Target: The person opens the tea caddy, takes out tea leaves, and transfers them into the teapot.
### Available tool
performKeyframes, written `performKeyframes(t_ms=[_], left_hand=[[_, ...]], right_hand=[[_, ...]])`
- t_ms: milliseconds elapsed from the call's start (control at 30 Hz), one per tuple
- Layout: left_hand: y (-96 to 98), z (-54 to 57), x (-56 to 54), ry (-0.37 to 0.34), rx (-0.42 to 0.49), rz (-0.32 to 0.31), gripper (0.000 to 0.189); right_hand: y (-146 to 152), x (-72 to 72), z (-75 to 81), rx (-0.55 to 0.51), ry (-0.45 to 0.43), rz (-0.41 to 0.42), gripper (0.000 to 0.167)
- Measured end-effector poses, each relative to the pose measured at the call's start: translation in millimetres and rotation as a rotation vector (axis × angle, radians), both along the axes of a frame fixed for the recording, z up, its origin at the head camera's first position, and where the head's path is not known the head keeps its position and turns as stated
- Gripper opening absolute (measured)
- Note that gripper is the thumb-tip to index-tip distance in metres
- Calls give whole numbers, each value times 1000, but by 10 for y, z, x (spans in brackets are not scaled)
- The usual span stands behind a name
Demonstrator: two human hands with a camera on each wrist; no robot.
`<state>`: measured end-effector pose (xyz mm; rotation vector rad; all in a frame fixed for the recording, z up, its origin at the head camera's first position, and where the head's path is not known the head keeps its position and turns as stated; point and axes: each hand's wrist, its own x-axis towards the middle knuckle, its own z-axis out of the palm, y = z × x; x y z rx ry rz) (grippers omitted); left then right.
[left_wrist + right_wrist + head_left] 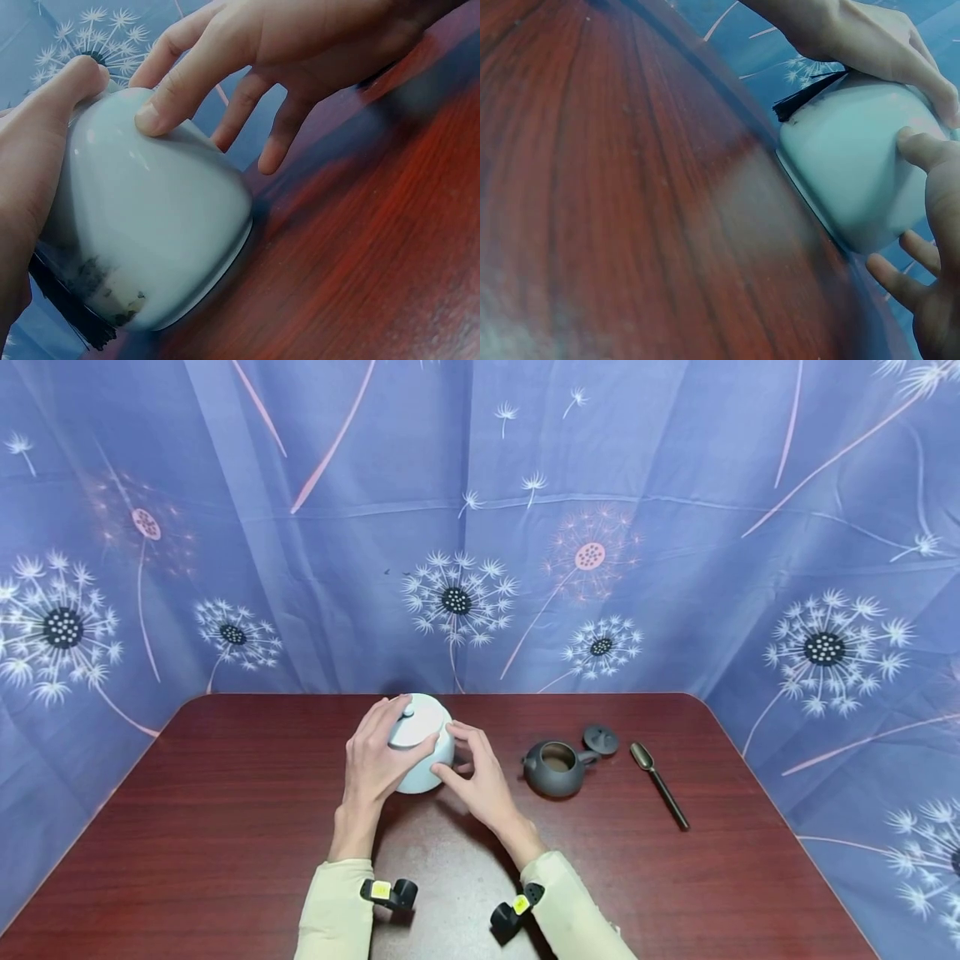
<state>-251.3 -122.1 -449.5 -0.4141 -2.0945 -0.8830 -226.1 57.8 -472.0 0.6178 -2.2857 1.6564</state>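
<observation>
A pale blue, glossy lidded jar [420,777] stands upright toward the back of the table, left of centre. My left hand [372,756] grips it from the left, fingers reaching over its knobbed lid [422,720] and thumb across the front. On the opposite side, my right hand [482,779] holds the jar between thumb and forefinger, as the left wrist view shows; its other fingers spread off the wall. A dark tassel [71,304] hangs at the jar's left, beside a dark printed mark. The lid sits on the jar.
To the right stands a dark, uncovered teapot [551,777], its small lid [600,739] lying just behind its handle. Farther right lies a dark-handled scoop [660,785]. A blue dandelion-patterned curtain [360,568] hangs behind the wooden table [225,827].
</observation>
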Motion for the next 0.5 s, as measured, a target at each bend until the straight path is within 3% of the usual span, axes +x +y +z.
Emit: performKeyframes(t_ms=[200, 267, 333, 500], left_hand=[[12, 16, -7, 20, 8, -5, 61], [15, 19, -8, 28, 11, -2, 61], [20, 16, -10, 36, 12, 3, 61], [27, 24, -6, 29, 11, 12, 61]], right_hand=[[2, 154, 270, -6, -13, 21, 53], [5, 165, 289, -2, -18, 27, 53], [7, 159, 276, -1, -7, 30, 53], [9, 25, 46, 10, 23, 12, 55]])
